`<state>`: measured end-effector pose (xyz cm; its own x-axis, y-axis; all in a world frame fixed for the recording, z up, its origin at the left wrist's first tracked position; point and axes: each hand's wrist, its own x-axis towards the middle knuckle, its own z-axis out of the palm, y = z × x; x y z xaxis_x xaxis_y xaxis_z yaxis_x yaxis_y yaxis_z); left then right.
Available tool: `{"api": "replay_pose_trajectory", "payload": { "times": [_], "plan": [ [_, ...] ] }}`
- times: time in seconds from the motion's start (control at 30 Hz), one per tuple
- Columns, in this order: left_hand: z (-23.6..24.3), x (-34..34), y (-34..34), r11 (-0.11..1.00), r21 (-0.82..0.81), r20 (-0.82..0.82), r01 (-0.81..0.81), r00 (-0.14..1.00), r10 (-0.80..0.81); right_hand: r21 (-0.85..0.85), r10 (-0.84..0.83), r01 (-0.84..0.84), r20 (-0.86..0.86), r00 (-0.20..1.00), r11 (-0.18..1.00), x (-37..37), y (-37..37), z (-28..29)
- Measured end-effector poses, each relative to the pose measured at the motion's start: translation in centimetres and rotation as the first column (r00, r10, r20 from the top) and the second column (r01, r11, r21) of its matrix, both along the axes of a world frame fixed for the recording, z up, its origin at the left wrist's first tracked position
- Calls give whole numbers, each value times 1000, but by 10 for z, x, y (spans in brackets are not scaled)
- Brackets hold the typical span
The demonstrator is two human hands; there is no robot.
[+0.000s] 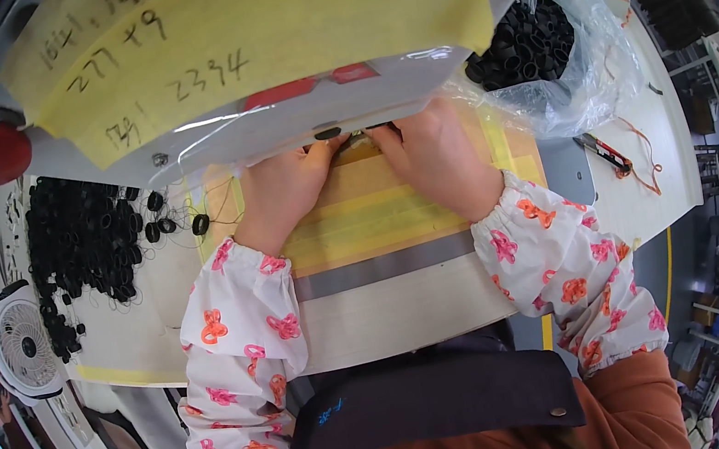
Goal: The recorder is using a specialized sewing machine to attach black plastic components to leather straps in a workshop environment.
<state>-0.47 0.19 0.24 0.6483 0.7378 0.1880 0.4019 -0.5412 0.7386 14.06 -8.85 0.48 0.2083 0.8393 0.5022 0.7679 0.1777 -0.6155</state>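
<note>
Both my hands reach in under the front edge of a pale machine head (209, 150), which looks like a sewing machine. My left hand (284, 185) comes from the left with its fingers curled and its thumb pointing inward. Opposite it, my right hand (438, 157) is curled the same way, close to a small metal part (355, 141) between the two hands. The fingertips are mostly hidden by the machine head, so what they pinch cannot be made out. Beneath the hands lies a tan work surface (337, 200) crossed with yellow tape.
Black ring-shaped pieces (83, 238) are heaped at left, some joined by thread. A clear plastic bag (605, 62) at right holds more black rings (527, 41). Near it lies a red-and-black cutter (610, 155). Yellow paper (274, 23) covers the machine; a white fan (22, 340) stands left.
</note>
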Motion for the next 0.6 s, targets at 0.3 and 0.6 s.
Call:
{"api": "replay_pose_trajectory", "payload": {
  "times": [0.3, 0.6],
  "plan": [
    [5, 2, -1, 999, -19, -142, -39, 989, 36, -81, -9, 9, -1, 1000, 997, 4, 5, 1],
    [9, -3, -1, 1000, -27, -91, -9, 996, 6, -93, -3, 3, 2, 1000, 996, 0, 5, 2]
  ]
}}
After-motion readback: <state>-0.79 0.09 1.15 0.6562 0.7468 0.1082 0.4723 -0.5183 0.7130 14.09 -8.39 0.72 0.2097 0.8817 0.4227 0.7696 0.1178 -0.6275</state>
